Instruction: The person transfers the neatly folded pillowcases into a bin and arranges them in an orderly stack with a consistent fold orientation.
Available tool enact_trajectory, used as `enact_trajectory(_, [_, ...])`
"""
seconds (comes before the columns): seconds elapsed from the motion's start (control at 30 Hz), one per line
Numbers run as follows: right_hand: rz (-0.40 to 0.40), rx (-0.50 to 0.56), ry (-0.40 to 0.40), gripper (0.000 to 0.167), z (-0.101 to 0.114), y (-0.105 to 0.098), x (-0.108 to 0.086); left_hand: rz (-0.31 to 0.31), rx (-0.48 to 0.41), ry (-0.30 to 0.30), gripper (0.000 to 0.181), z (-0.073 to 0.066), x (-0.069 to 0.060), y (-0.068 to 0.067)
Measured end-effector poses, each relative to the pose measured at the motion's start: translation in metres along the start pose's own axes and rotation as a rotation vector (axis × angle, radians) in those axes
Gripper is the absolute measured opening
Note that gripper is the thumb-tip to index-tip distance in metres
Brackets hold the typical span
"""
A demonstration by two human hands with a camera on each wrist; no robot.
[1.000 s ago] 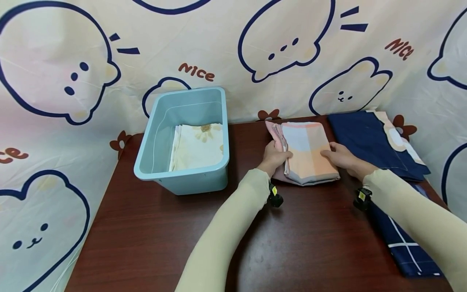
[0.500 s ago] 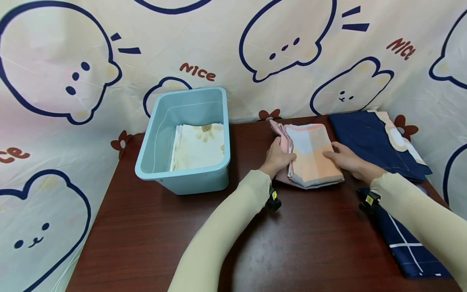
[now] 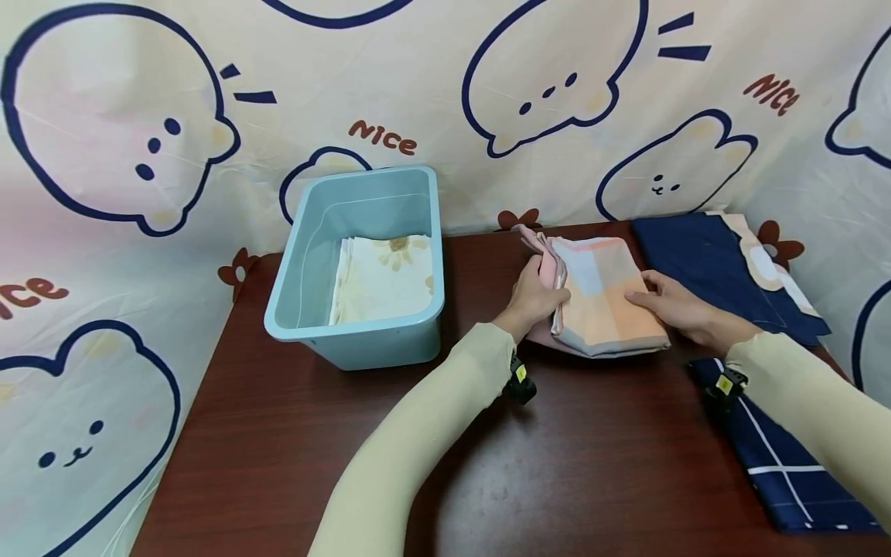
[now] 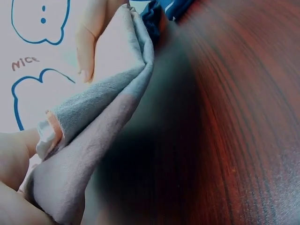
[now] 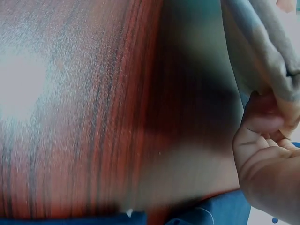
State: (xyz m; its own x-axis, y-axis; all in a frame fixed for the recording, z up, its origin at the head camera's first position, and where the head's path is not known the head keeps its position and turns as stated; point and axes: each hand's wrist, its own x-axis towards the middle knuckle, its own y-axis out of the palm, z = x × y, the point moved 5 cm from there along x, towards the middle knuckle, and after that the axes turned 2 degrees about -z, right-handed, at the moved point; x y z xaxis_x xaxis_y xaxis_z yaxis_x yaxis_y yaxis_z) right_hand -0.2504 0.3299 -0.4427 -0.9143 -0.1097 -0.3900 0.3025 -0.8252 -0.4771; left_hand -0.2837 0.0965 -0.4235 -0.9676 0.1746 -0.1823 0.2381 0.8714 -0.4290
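Observation:
A folded checked cloth (image 3: 605,302) in pale orange, pink, light blue and grey is held between both hands at the back right of the table. My left hand (image 3: 532,302) grips its left side, thumb on top. On the opposite side, my right hand (image 3: 678,309) pinches the edge, thumb on the upper face. Several layers show at the left, with a pink corner sticking up. Seen from the left wrist, the bundle (image 4: 101,115) is off the table, and dark shadow lies below it. The fingers under the cloth are partly hidden.
Left of the hands stands a light blue plastic bin (image 3: 369,334), with a folded white flower-print cloth (image 3: 386,282) inside. Folded navy fabric (image 3: 703,263) lies at the back right. Nearer, a navy cloth with white lines (image 3: 800,480) lies under the right forearm. A printed curtain (image 3: 431,93) borders the table.
Both hands have shifted slightly right with the checked cloth, and its left layers now bunch and stand up more. The head view has turned a little. Bin and navy cloths stay put.

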Motion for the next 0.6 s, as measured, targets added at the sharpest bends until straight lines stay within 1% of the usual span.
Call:
enact_trajectory(0.13, [0.016, 0.0, -0.002, 0.07, 0.002, -0.003, -0.004, 0.011, -0.013, -0.001, 0.075, -0.004, -0.005, -0.002])
enact_trajectory(0.33, [0.04, 0.04, 0.008, 0.073, 0.0, -0.005, -0.01, 0.025, -0.004, 0.022, 0.072, -0.009, -0.011, -0.003])
enact_trajectory(0.47, [0.043, 0.056, 0.009, 0.073, 0.001, -0.005, -0.015, 0.017, 0.025, 0.032, 0.069, -0.012, -0.015, -0.005])
enact_trajectory(0.6, [0.036, 0.054, 0.001, 0.074, 0.005, -0.005, -0.021, 0.005, 0.059, 0.027, 0.066, -0.017, -0.021, -0.006])
